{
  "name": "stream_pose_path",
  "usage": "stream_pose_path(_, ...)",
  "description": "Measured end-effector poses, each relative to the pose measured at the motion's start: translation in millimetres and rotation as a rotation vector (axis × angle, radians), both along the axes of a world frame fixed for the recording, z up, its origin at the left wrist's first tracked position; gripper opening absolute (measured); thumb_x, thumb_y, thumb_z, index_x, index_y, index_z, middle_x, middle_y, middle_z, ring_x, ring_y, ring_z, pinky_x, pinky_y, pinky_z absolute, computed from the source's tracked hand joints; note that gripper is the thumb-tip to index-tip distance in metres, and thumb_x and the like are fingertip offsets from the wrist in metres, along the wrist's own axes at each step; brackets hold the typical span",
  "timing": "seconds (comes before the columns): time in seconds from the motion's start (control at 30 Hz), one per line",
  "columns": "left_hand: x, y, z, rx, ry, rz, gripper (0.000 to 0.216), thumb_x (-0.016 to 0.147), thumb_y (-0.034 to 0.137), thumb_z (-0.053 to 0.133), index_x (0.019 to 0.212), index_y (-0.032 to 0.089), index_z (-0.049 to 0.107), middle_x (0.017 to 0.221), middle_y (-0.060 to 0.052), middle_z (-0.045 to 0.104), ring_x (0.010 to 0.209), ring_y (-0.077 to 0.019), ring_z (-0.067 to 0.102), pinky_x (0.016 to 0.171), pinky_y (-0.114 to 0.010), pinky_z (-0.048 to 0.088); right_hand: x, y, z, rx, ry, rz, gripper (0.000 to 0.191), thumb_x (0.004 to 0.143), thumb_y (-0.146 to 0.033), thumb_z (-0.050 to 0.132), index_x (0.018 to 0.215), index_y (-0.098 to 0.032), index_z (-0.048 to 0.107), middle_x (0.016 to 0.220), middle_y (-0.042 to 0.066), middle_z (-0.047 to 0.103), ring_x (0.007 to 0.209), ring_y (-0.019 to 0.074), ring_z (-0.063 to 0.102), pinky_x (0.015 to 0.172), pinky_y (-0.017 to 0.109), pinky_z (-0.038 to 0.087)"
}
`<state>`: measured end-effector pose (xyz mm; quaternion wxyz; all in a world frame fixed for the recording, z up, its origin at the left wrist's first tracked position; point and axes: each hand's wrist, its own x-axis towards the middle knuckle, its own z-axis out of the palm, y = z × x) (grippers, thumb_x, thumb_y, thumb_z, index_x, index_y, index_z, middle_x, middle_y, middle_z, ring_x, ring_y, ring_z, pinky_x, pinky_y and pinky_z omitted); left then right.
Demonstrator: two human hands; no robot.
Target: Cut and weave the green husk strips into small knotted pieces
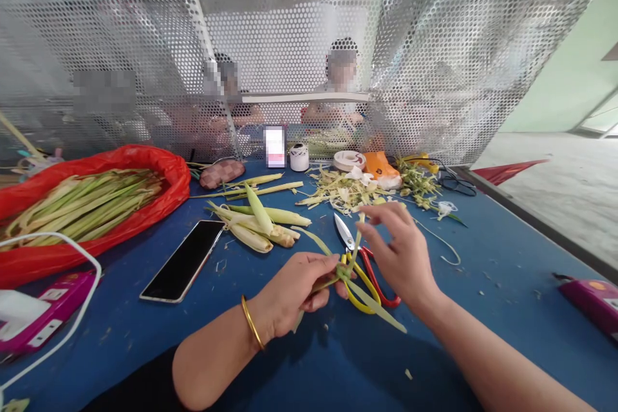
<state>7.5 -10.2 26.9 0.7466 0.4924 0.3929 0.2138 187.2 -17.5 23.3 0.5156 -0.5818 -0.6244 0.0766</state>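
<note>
Between the fingers of my left hand [306, 286] is the knotted middle of a small woven piece of green leaf strips [344, 271], its strips sticking out several ways. My right hand [398, 251] pinches one strip that points upward from the knot. Under the woven piece, on the blue table, lie scissors [369, 273] with red and yellow handles, their blades pointing away from me. Just beyond my left hand is a pile of pale green husk bundles [255, 225]. A gold bangle circles my left wrist.
A phone [183, 262] and a red bag [167, 164] of long leaves lie left. Leaf scraps [338, 188], a tape roll [349, 161] and an orange packet [380, 166] are at the back, before a perforated metal screen [294, 32]. People sit behind it. Purple power strips flank the table.
</note>
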Motion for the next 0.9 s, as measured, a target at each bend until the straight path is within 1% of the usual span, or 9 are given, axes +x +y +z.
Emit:
stream_pose_path(0.03, 0, -1, 0.4, 0.024, 0.014, -0.010, 0.042, 0.082, 0.050, 0.055, 0.085, 0.010, 0.070, 0.064, -0.003, 0.061, 0.037, -0.0031, 0.029, 0.041, -0.025, 0.010, 0, -1, 1.6, -0.024, -0.116, 0.083, 0.018, 0.086, -0.036, 0.058, 0.086, -0.022, 0.070, 0.088, 0.006, 0.063, 0.082, 0.0199, 0.058, 0.076, 0.035, 0.044)
stream_pose_path(0.1, 1, -3, 0.4, 0.076, 0.046, -0.032, 0.037, 0.081, 0.046, 0.058, 0.082, 0.011, 0.070, 0.061, -0.002, 0.060, 0.039, -0.0036, 0.029, 0.042, -0.024, 0.013, -4, -4, 3.2, -0.174, -0.168, 0.311, 0.027, 0.086, -0.035, 0.059, 0.065, -0.021, 0.068, 0.074, 0.003, 0.063, 0.074, 0.0178, 0.058, 0.075, 0.034, 0.043)
stream_pose_path(0.2, 3, -6, -2.6, 0.141, 0.125, -0.044, 0.031, 0.080, 0.042, 0.060, 0.072, 0.012, 0.067, 0.056, 0.000, 0.057, 0.041, -0.0041, 0.026, 0.043, -0.023, 0.014, -14, -9, 2.2, -0.506, 0.183, 0.523, 0.029, 0.083, -0.038, 0.061, 0.063, -0.019, 0.064, 0.060, -0.001, 0.060, 0.053, 0.0122, 0.054, 0.057, 0.027, 0.043)
stream_pose_path(0.27, 3, -8, -5.7, 0.186, 0.186, -0.029, 0.032, 0.080, 0.042, 0.060, 0.065, 0.013, 0.065, 0.053, 0.000, 0.055, 0.043, -0.0048, 0.026, 0.044, -0.023, 0.015, -19, -12, 0.1, -0.652, 0.460, 0.549, 0.025, 0.079, -0.039, 0.064, 0.066, -0.018, 0.062, 0.055, -0.003, 0.057, 0.046, 0.0107, 0.051, 0.048, 0.024, 0.039)
stream_pose_path(0.3, 4, -9, -7.0, 0.206, 0.211, -0.022, 0.033, 0.080, 0.042, 0.059, 0.062, 0.014, 0.063, 0.052, 0.000, 0.054, 0.043, -0.0052, 0.026, 0.045, -0.023, 0.016, -22, -13, -1.2, -0.674, 0.552, 0.540, 0.024, 0.077, -0.038, 0.067, 0.065, -0.018, 0.061, 0.053, -0.003, 0.055, 0.045, 0.0103, 0.050, 0.045, 0.023, 0.037)
stream_pose_path(0.43, 4, -10, -7.8, 0.246, 0.265, -0.026, 0.036, 0.079, 0.042, 0.059, 0.055, 0.015, 0.061, 0.048, 0.001, 0.049, 0.044, -0.0071, 0.030, 0.045, -0.024, 0.019, -26, -14, -6.2, -0.585, 0.657, 0.453, 0.028, 0.072, -0.035, 0.070, 0.059, -0.018, 0.053, 0.052, -0.005, 0.050, 0.045, 0.0075, 0.043, 0.043, 0.021, 0.037)
stream_pose_path(0.6, 3, -10, -2.5, 0.352, 0.334, -0.104, 0.038, 0.079, 0.039, 0.057, 0.050, 0.015, 0.061, 0.043, 0.004, 0.041, 0.043, -0.0074, 0.029, 0.046, -0.025, 0.020, -30, -17, -8.3, -0.531, 0.688, 0.365, 0.025, 0.072, -0.036, 0.067, 0.062, -0.018, 0.053, 0.053, -0.006, 0.046, 0.046, 0.0078, 0.041, 0.040, 0.020, 0.037)
stream_pose_path(0.77, 2, -11, -1.4, 0.397, 0.356, -0.190, 0.036, 0.081, 0.035, 0.054, 0.054, 0.014, 0.065, 0.044, 0.003, 0.043, 0.045, -0.0081, 0.033, 0.047, -0.025, 0.024, -33, -22, -7.1, -0.514, 0.583, 0.305, 0.017, 0.075, -0.032, 0.062, 0.067, -0.018, 0.057, 0.054, -0.006, 0.046, 0.046, 0.0073, 0.040, 0.041, 0.019, 0.036)
stream_pose_path(0.9, 3, -11, -2.2, 0.402, 0.345, -0.215, 0.034, 0.081, 0.034, 0.055, 0.055, 0.013, 0.066, 0.043, 0.004, 0.042, 0.045, -0.0075, 0.031, 0.047, -0.025, 0.022, -34, -23, -7.7, -0.517, 0.564, 0.287, 0.016, 0.074, -0.032, 0.061, 0.066, -0.019, 0.057, 0.051, -0.006, 0.045, 0.044, 0.0073, 0.039, 0.038, 0.018, 0.032)
